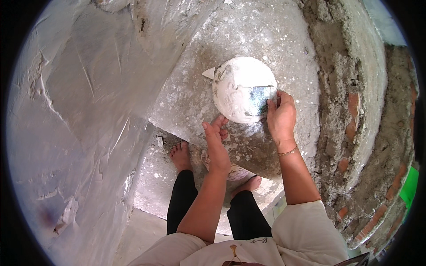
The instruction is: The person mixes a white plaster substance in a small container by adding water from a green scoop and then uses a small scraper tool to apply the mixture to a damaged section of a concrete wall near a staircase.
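A round white container (235,73), its surface covered in wet white plaster-like paste, sits on the stained concrete step. My right hand (282,115) pinches the right edge of a flat, shiny rectangular scraper blade (259,99) lying over the paste. Any handle it has is hidden. My left hand (217,142) is at the container's lower left rim, thumb raised and apart from the loosely curled fingers. The fingertips reach the rim, though I cannot tell whether they press on it. A small white pointed piece (208,73) juts out at the container's left.
A smooth grey plastered wall (88,111) rises on the left. Rough masonry with exposed brick (353,113) runs down the right side. My bare feet (180,155) stand on a lower step, close to its edge. Something bright green (408,188) shows at far right.
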`<state>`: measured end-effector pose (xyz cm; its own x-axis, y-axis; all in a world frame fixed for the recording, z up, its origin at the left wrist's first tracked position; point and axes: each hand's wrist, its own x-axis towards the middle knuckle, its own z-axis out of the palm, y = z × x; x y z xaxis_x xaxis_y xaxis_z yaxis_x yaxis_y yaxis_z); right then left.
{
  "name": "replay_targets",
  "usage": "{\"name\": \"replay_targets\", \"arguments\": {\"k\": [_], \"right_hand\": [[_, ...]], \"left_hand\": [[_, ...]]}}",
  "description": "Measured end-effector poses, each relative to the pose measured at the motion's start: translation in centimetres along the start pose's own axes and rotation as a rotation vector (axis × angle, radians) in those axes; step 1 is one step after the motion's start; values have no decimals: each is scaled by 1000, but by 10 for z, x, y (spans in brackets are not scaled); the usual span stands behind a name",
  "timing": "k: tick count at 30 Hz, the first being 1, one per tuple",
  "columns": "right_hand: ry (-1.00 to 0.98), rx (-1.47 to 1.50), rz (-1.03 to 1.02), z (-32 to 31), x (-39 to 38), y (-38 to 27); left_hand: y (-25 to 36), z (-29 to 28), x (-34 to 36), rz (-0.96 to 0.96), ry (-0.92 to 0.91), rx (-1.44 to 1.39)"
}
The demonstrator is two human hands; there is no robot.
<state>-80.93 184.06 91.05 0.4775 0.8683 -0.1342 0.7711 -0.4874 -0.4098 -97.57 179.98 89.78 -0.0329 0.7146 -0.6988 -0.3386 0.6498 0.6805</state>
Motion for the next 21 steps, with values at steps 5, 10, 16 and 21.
{"name": "replay_targets", "arguments": {"k": [5,10,16,21], "right_hand": [[69,-46,-54,-5,-6,-22],[44,-84,-80,2,5,-22],[-153,189,46,12,36,5],[-240,542,32,15,41,12]], "left_hand": [[-1,2,0,1,-1,-35],[0,2,0,-5,-3,-19],[2,3,-1,-8,-13,8],[1,3,-2,6,-23,23]]}}
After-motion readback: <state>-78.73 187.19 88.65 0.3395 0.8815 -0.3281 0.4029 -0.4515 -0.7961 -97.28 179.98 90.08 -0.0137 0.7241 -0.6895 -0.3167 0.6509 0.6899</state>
